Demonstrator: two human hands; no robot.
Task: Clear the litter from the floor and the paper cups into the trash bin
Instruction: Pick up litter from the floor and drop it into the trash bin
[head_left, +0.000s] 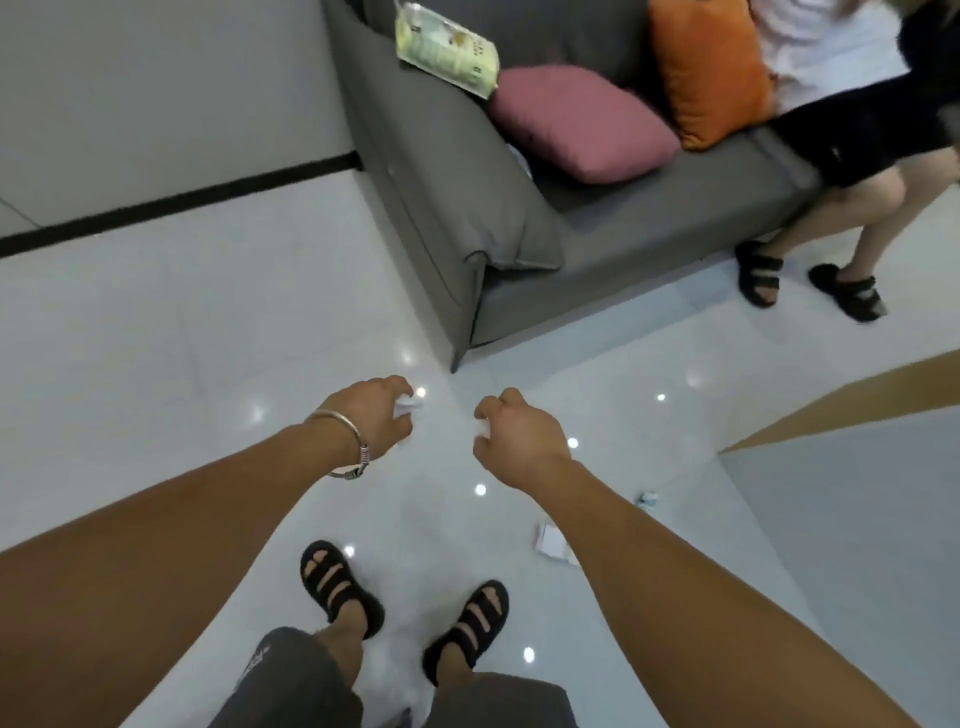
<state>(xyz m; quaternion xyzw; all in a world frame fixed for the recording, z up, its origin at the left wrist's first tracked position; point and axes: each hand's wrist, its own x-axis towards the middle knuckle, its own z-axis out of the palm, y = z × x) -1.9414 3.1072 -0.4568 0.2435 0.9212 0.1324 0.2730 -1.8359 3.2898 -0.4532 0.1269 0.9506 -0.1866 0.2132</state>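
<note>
My left hand (371, 415), with a silver bracelet on the wrist, is curled round a white crumpled paper scrap (406, 406) that sticks out between the fingers. My right hand (514, 436) grips another small white paper scrap (483, 428), mostly hidden by the fingers. Both hands hang over the glossy white floor, in front of the sofa's corner. On the floor to the right lie a flat white paper piece (553, 540) and a small crumpled bluish wrapper (648, 499). No trash bin or paper cups are in view.
A grey sofa (519, 249) stands ahead with a pink cushion (582, 124), an orange cushion (711, 73) and a green snack packet (447, 52). A person sits at its right end, sandalled feet (810, 280) on the floor. A wooden-edged table (852, 405) is at the right.
</note>
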